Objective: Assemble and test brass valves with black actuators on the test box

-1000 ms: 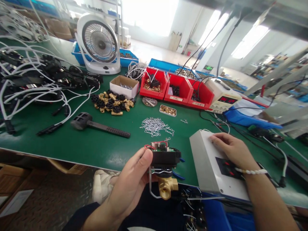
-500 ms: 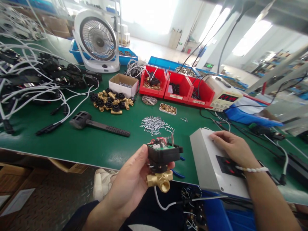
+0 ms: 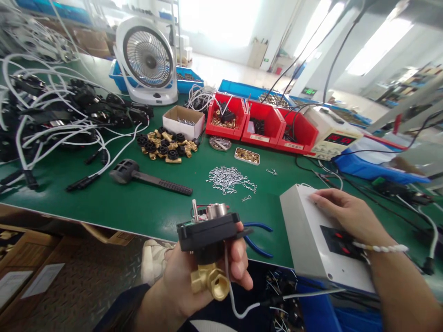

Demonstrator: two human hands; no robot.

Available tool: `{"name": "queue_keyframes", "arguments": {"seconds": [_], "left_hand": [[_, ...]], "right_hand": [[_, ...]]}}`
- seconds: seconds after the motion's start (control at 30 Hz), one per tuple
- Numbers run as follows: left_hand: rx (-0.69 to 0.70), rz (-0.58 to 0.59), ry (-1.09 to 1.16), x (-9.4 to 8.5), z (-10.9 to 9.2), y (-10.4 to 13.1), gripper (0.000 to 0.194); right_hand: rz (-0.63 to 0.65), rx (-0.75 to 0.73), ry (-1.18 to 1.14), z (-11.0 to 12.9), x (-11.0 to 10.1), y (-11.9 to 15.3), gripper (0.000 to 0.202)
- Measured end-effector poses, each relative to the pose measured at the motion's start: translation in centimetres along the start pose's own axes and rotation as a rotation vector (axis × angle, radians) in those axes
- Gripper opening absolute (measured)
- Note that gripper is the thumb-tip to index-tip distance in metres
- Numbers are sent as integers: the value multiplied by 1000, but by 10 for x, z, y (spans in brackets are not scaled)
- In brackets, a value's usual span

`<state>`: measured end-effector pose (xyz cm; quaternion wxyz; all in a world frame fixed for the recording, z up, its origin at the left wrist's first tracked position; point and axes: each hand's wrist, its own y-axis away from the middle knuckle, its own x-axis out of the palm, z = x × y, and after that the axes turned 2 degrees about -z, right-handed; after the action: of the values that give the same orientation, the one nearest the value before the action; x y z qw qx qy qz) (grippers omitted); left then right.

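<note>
My left hand (image 3: pixel 187 272) is wrapped round a motorised brass valve (image 3: pixel 214 230), holding it up in front of the bench edge. Its black housing is open on top, with a silver motor, red wires and an upright metal pin showing. The threaded brass body points down toward me, and a white cable (image 3: pixel 235 309) hangs from the unit. On the sloping top of a grey control box (image 3: pixel 301 235) lies my right hand (image 3: pixel 342 210), fingers curled together near the upper edge. Whatever its fingertips hold is hidden. Blue-handled pliers (image 3: pixel 259 249) lie partly behind the valve.
Loose spring clips (image 3: pixel 226 180) lie on the green bench (image 3: pixel 155 212). A rubber mallet (image 3: pixel 148 177), brass fittings (image 3: pixel 169 145) and a white carton (image 3: pixel 183 122) are to the left. Behind stand red bins (image 3: pixel 263 124), a fan (image 3: pixel 148 60) and a power supply (image 3: pixel 337 133).
My left hand has turned the valve, so the motor and pin now face differently and the brass port points lower right. My right hand stays on the box. The view has shifted slightly.
</note>
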<state>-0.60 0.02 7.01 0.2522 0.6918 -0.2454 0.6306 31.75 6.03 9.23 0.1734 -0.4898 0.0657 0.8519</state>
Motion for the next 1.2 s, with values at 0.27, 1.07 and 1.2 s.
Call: {"name": "queue_keyframes", "arguments": {"seconds": [0.27, 1.07, 1.2], "left_hand": [[-69, 60, 34, 4, 1, -2, 43], [217, -620, -307, 10, 6, -6, 32], [241, -610, -451, 10, 5, -3, 60]], "right_hand": [[-6, 32, 31, 1, 1, -9, 57], [-52, -152, 9, -7, 4, 0, 48], [-37, -170, -11, -12, 6, 0, 41]]}}
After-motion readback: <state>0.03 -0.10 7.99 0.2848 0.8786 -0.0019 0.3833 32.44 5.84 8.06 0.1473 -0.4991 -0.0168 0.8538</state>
